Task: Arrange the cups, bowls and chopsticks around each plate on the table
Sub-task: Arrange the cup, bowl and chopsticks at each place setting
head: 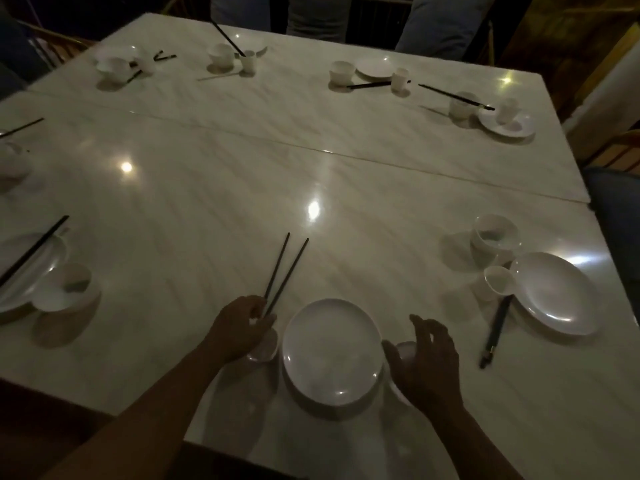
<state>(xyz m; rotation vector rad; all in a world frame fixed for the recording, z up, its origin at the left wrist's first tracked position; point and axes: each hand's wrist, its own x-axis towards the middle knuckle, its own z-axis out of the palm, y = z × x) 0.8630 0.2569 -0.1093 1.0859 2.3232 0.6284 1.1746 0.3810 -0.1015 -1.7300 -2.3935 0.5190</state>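
Observation:
A white plate (331, 351) lies at the near edge of the white marble table (311, 161). My left hand (239, 327) is left of it, shut on a pair of dark chopsticks (285, 270) that point away from me. Under that hand sits a small white cup (266, 346), partly hidden. My right hand (427, 358) is right of the plate, its fingers curled around a small white bowl (405, 351) that is mostly covered.
A plate (554, 292), bowl (495, 235), cup (498, 280) and chopsticks (495, 330) sit at the right. Another plate with chopsticks and a bowl (64, 287) are at the left. Several more settings stand along the far edge. Chairs surround the table.

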